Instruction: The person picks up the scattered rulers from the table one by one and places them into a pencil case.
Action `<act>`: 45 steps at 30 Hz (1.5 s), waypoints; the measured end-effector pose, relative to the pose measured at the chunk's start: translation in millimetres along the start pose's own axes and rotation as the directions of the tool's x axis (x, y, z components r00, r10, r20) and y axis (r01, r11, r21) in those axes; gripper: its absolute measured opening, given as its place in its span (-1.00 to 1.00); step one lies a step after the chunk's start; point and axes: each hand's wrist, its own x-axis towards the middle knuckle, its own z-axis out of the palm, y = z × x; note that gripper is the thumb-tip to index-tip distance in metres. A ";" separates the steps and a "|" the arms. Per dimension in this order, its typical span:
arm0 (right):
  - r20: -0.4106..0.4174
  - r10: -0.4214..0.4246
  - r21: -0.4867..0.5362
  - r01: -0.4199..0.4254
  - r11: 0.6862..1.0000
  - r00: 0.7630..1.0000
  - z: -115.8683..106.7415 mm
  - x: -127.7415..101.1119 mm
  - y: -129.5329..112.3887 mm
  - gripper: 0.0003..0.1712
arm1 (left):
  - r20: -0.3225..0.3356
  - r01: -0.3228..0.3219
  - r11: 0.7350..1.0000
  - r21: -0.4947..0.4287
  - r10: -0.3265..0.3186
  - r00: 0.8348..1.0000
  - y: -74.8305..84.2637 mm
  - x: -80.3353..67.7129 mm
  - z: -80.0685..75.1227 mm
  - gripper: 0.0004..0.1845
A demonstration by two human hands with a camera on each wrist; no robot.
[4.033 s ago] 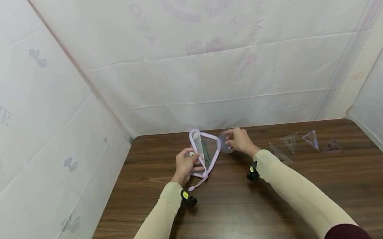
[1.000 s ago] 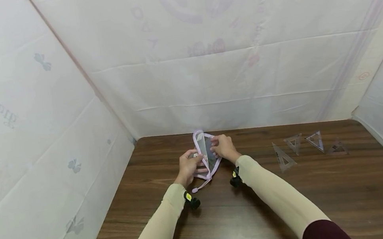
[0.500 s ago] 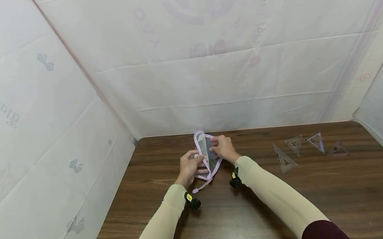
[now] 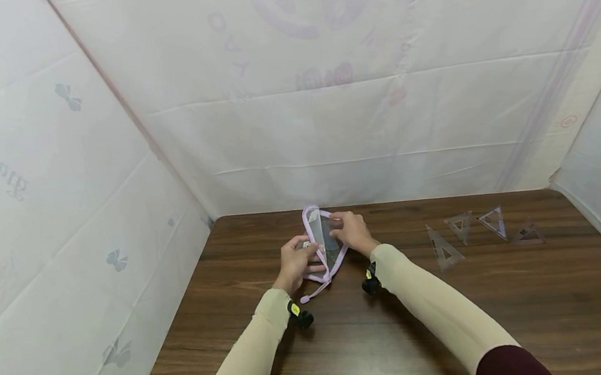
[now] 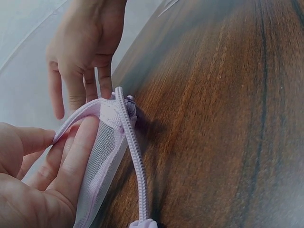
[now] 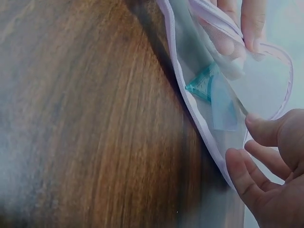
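A mesh pouch with a lilac zip edge (image 4: 338,263) stands unzipped on the table, its mouth spread wide. My left hand (image 4: 294,263) grips the pouch's left edge, thumb outside and fingers inside the mouth. At the opposite side, my right hand (image 4: 353,230) reaches into the opening with bent fingers, holding a clear round disc (image 4: 330,228) by its rim; much of the disc is inside. Through the mesh in the right wrist view show a teal triangle (image 6: 203,83) and a pale blue transparent piece (image 6: 224,110). A lilac pull cord (image 4: 305,299) hangs toward me.
On the right half of the brown wooden table (image 4: 409,337) lie several clear set squares, among them a long one (image 4: 443,249) and a blue-edged one (image 4: 493,222). White sheeting (image 4: 383,127) rises behind the table and along both sides.
Since four seconds ago my right hand has moved left, bringing the clear disc from beside the pouch into its mouth. My left hand has kept its grip; the last second shows hardly any movement.
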 end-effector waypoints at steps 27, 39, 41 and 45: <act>0.054 -0.166 -0.034 0.168 0.985 0.985 -42.3 -19.8 10.1 0.08 | -0.006 -0.014 1.000 -0.003 0.014 1.000 1.5 0.8 -3.5 -0.72; 0.097 -0.221 -0.065 0.227 0.972 0.971 -71.1 -39.5 20.5 0.14 | 0.002 -0.009 1.000 -0.013 0.009 1.000 -0.5 0.9 -3.3 -0.65; 0.105 -0.226 -0.073 0.234 0.969 0.968 -75.5 -41.8 22.1 0.14 | -0.004 -0.010 1.000 -0.017 0.010 1.000 -1.0 1.0 -3.3 -0.66; 0.113 -0.234 -0.091 0.245 0.965 0.966 -83.7 -46.4 26.2 0.15 | -0.014 -0.005 1.000 -0.019 0.005 1.000 -1.5 1.1 -1.5 -0.69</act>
